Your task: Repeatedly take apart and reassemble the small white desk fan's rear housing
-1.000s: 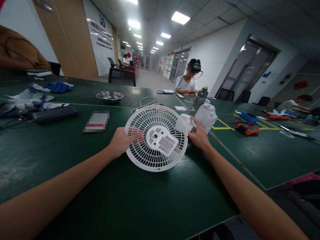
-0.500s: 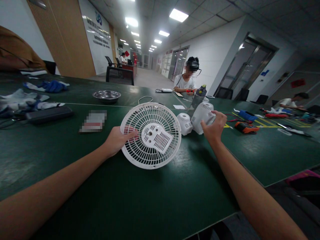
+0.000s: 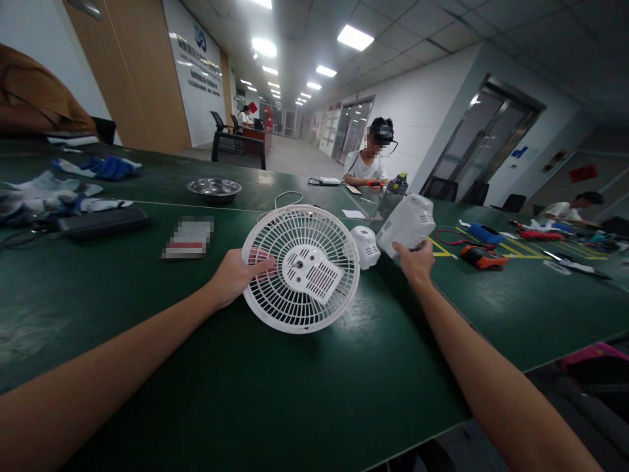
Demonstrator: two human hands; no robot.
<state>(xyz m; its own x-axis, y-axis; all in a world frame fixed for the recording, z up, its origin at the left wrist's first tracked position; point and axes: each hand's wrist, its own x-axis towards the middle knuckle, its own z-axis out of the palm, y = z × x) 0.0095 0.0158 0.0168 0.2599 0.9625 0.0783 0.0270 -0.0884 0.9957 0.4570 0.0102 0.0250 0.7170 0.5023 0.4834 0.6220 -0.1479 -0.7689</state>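
My left hand (image 3: 238, 278) grips the left rim of a round white fan grille (image 3: 314, 272), thumb across its slats. The grille is tilted, with its vented hub plate facing me. My right hand (image 3: 417, 260) is closed around the lower end of a white plastic fan housing (image 3: 407, 219), which has slots near its top and leans to the right. Between the two stands a smaller white vented cover (image 3: 364, 246), just beside the grille's right edge. A thin pale cord (image 3: 289, 193) loops out behind the grille.
Behind the housing stands a water bottle (image 3: 391, 198). A metal bowl (image 3: 215, 189) and a blurred flat packet (image 3: 189, 238) lie left. Gloves (image 3: 101, 168) and a dark case (image 3: 103, 224) are farther left. An orange multimeter (image 3: 484, 257) lies right. A person (image 3: 367, 164) sits opposite.
The housing in my right hand has tipped to the right and turned, and my grip sits lower on it. My left hand still holds the grille, almost unmoved.
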